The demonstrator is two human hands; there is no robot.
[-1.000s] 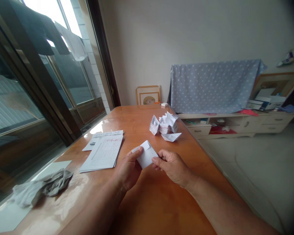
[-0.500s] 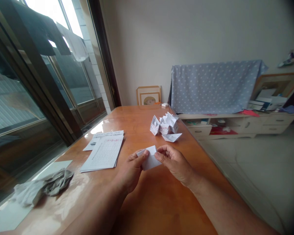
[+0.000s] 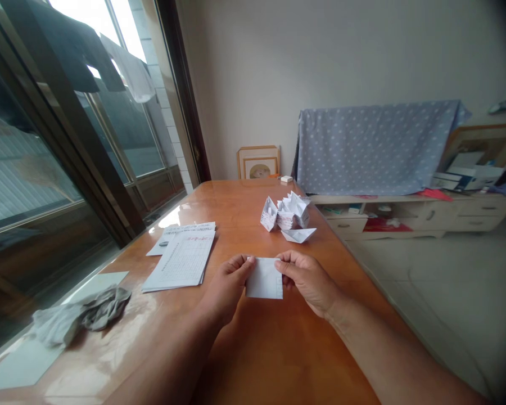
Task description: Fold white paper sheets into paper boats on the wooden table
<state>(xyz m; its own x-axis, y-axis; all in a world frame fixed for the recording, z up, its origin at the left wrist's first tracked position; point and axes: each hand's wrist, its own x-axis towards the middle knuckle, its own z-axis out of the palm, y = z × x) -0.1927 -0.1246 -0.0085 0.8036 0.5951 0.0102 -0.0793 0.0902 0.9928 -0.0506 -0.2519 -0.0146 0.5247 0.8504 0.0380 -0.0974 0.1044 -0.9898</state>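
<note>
A small folded sheet of white paper (image 3: pixel 263 280) is held up above the wooden table, its flat face toward me and faint printed lines near its right edge. My left hand (image 3: pixel 231 284) pinches its upper left corner between thumb and fingers. At the upper right corner, my right hand (image 3: pixel 307 280) grips it the same way. Beyond the hands sit several folded paper boats (image 3: pixel 293 209), some nested in stacks. One single paper boat (image 3: pixel 298 234) lies in front of them, nearest my right hand.
Left of my hands lies a stack of printed sheets (image 3: pixel 181 264). Farther left, a crumpled grey cloth (image 3: pixel 105 306) rests by the table edge. A small white box (image 3: pixel 286 179) stands at the table's far end. A low white cabinet (image 3: pixel 430 216) is beyond the right side.
The folded paper has turned from a tilt to nearly square, facing me. My right hand has shifted to its upper right corner. The view has swung slightly left.
</note>
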